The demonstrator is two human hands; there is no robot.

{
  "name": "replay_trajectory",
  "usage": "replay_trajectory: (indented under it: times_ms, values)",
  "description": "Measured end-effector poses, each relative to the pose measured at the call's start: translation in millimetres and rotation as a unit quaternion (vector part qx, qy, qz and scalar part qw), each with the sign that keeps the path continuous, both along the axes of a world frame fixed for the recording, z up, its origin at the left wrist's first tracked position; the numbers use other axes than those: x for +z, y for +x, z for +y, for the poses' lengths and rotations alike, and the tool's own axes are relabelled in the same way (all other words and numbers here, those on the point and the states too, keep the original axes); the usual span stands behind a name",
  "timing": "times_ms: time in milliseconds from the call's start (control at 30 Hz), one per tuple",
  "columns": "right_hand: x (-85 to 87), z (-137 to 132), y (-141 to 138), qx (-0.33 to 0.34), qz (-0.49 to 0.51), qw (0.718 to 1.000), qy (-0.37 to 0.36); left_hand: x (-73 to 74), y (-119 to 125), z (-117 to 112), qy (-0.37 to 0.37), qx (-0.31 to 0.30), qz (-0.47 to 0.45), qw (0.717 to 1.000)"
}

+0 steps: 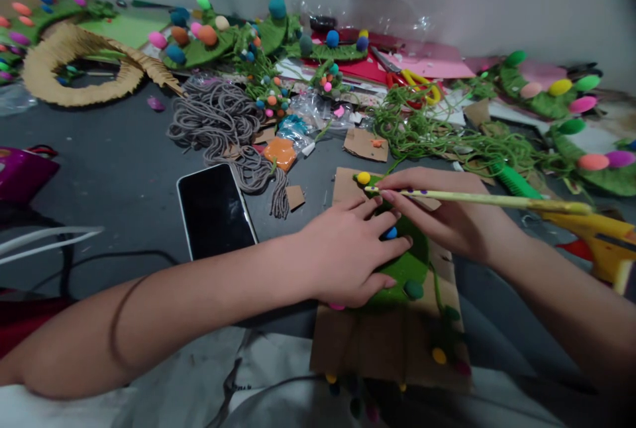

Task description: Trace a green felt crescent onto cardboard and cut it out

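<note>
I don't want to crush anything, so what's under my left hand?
Under your left hand is a green piece, a blue ball showing between the fingers, with cardboard beneath. Anything the hand covers is hidden.

The left hand [352,252] lies over a green piece [415,252] on cardboard [368,342] — the right hand [450,219] pinches a slim yellow stick [497,201] ending just beside a yellow ball [364,177].

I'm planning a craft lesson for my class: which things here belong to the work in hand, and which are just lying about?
In use:
green piece with coloured balls, under the left hand
thin stick, held in the right hand
cardboard, beneath the green piece

Apparently just lying about:
phone
grey yarn
tan ring
</note>
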State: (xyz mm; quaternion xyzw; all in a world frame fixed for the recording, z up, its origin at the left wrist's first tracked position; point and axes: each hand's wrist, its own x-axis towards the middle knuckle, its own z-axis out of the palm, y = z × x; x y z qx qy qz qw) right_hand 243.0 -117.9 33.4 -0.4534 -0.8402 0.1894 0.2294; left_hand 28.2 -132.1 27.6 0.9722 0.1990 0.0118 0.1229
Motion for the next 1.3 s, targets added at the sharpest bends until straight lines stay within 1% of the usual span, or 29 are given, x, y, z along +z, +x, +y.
replay_trajectory:
  times_ms: [133, 233, 367, 467, 667, 867, 1033, 1200, 1300]
  values:
    - [-1.0, 0, 3, 0.002, -0.005, 1.000, 0.003, -2.2, 0, -2, 0.023, 0.001, -0.011, 1.000]
    - [1.7, 2, 1, 0.001, -0.006, 1.000, 0.004, -3.7, -1, -3, 0.037, 0.002, -0.017, 0.999]
    - [7.5, 4, -2, -0.003, 0.004, 1.000, -0.016, -3.2, -1, -3, 0.048, -0.001, -0.018, 0.999]
    - [7.7, 6, -4, -0.007, 0.017, 0.999, -0.028, -1.9, 0, -2, 0.053, -0.002, -0.017, 0.998]
    - [9.8, 7, -3, -0.009, 0.004, 0.999, -0.041, -1.8, -1, -2, 0.055, -0.006, -0.014, 0.998]
    - [13.9, 9, -4, -0.021, -0.002, 1.000, -0.018, -3.4, 0, -3, 0.064, -0.007, -0.020, 0.998]
    - [13.1, 11, -2, -0.009, -0.007, 0.999, -0.032, -2.6, -1, -3, 0.068, -0.007, -0.019, 0.997]
    - [9.6, 17, -3, -0.017, 0.008, 0.999, -0.035, -2.3, -1, -2, 0.066, -0.010, -0.018, 0.998]
    - [10.1, 18, -1, -0.010, 0.008, 0.999, -0.041, -2.6, -1, -2, 0.066, -0.010, -0.017, 0.998]
